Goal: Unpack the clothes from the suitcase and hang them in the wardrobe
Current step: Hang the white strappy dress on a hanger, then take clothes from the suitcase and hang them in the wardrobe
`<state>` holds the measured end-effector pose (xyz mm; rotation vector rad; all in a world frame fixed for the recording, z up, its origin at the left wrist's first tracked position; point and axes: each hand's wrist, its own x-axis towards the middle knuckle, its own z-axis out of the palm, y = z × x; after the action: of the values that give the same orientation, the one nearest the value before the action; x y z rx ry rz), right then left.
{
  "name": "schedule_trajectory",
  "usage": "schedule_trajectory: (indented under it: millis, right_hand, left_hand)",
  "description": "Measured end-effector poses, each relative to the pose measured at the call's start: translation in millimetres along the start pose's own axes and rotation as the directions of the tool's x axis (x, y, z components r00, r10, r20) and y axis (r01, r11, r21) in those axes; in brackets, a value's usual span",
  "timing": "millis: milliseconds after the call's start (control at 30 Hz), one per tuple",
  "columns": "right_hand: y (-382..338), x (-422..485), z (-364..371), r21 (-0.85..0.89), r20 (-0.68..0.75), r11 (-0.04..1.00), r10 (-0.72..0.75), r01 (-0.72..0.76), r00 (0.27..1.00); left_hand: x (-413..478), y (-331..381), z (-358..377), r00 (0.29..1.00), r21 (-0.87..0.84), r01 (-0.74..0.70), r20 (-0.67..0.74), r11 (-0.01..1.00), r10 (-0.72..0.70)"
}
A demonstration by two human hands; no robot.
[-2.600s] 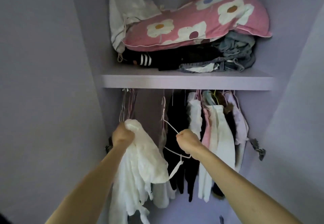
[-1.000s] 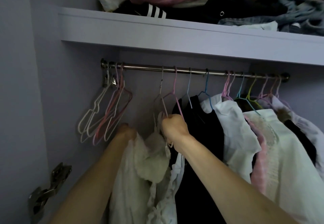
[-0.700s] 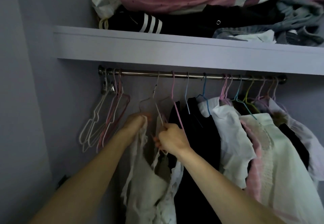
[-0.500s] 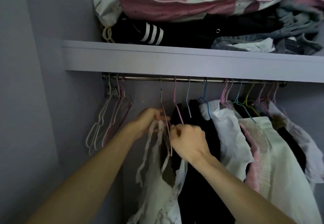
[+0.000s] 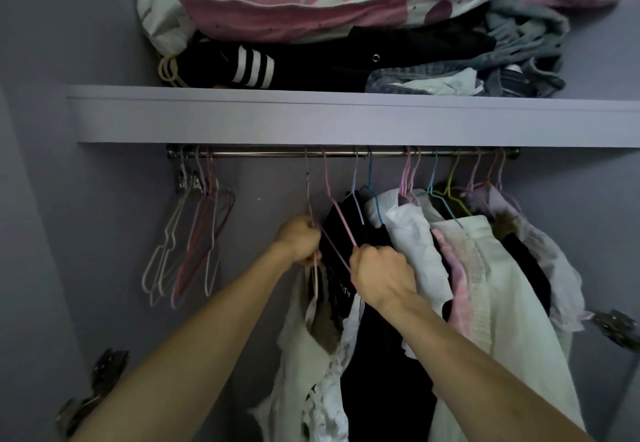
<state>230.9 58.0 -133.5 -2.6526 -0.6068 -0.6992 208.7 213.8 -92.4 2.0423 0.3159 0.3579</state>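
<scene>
My left hand [image 5: 299,242] is closed round the neck of the pale hanger [image 5: 308,195]. My right hand [image 5: 381,275] is curled on the lower wire of the pink hanger [image 5: 341,219] just beside it (the wire runs into my fist, and my knuckles hide the fingertips).

0.5 s ago my 2 hands were close together, with the left pinching the thin straps of the white garment [image 5: 301,355]. Now the left has shifted onto the wire and the hands sit apart. 2.6 s ago the pale hanger was off the rail [image 5: 263,154] in my right hand, and the garment was bunched in my left fist. Now the hook reaches up to the rail, left of its middle. The garment hangs below my left hand, against the black garment [image 5: 384,355].

The front edge of the shelf [image 5: 311,119] covers the top of the rail, so I cannot tell whether the hook sits fully over it. My left hand hides how the straps lie on the hanger. The white garment's hem is cut off at the bottom of the view, and the flowered pillow [image 5: 346,1] on the shelf is cut off at the top. The empty hangers [image 5: 194,240] at the rail's left end overlap too much to count. The 2 hinges [image 5: 100,382] low on the wardrobe's sides are blurred.
</scene>
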Motion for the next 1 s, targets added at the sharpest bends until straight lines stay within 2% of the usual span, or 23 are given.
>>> schedule_trajectory:
  millis: [133,200,267,333,400,467,533,633,733,867,1000]
  right_hand:
    - [25.2,-4.4,0.5,0.004,-0.100,1.000,0.022,-0.022,0.995]
    - [34.7,-2.4,-3.8,-0.001,-0.078,1.000,0.028,-0.028,0.997]
    - [38.6,-0.9,-13.1,0.066,0.074,0.996,0.052,-0.057,0.996]
    - [39.6,0.6,-24.0,0.236,0.273,0.967,0.030,-0.097,0.962]
    - [45.0,1.2,-33.0,0.306,0.353,0.944,0.008,-0.123,0.936]
    - [51.3,0.5,-37.9,0.214,0.371,0.975,-0.033,-0.051,0.928]
    - [58.0,-1.6,-53.8,0.155,0.403,0.987,-0.014,-0.053,0.915]
    - [62.3,-13.9,-85.8,0.138,0.419,0.986,0.029,-0.095,0.908]
    - [64.4,-38.9,-123.7,0.169,0.443,0.976,0.049,-0.137,0.895]
    - [71.7,-87.7,-173.9,0.165,0.474,0.968,0.092,-0.190,0.876]
    - [79.1,-154.5,-228.8,0.107,0.462,0.976,0.120,-0.190,0.879]
  left_hand:
    - [0.4,20.0,30.9,1.000,-0.026,0.015,0.016,1.000,-0.015]
    - [2.9,26.5,39.8,0.999,-0.030,0.015,0.033,0.999,-0.014]
    - [2.6,29.6,46.1,0.999,-0.015,0.024,0.041,1.000,-0.023]
    - [0.0,32.0,46.1,0.999,0.022,0.020,0.040,1.000,-0.021]
    - [-3.6,32.1,44.5,1.000,0.066,0.007,0.020,0.998,-0.008]
    - [-9.9,25.9,44.7,1.000,0.132,-0.006,0.013,0.991,0.004]
    - [-21.3,25.7,49.3,1.000,0.227,0.005,0.021,0.974,-0.010]
    - [-53.8,27.1,54.9,0.997,0.375,0.034,0.054,0.927,-0.058]
    - [-105.0,46.7,54.0,0.991,0.386,0.053,0.095,0.921,-0.097]
    - [-166.1,68.0,48.2,0.978,0.466,-0.020,0.194,0.885,-0.080]
    - [-231.2,103.0,38.7,0.950,0.576,-0.169,0.310,0.800,-0.022]
